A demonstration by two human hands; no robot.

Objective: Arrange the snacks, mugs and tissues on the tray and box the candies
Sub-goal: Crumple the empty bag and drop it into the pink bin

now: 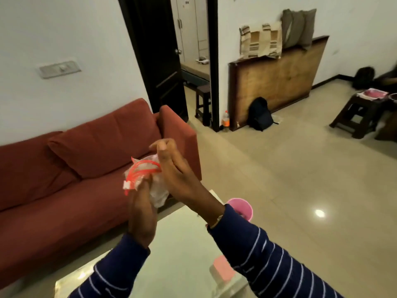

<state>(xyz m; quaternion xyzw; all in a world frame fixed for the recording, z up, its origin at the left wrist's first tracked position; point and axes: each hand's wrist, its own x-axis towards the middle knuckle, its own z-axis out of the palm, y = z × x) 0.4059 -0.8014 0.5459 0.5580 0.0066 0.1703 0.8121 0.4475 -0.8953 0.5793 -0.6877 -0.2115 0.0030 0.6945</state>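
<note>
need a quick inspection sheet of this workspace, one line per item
surface: glass table, glossy, mostly bare
job's things: clear bag with red zip strip, crumpled, held above the table edge; pink mug on the far table edge
clutter: pink patch on the glass, blurred, cannot tell what
grippers: left hand and right hand both grip the bag
cables: nothing seen
surroundings: red sofa, open dark door, backpack on the floor, stool
</note>
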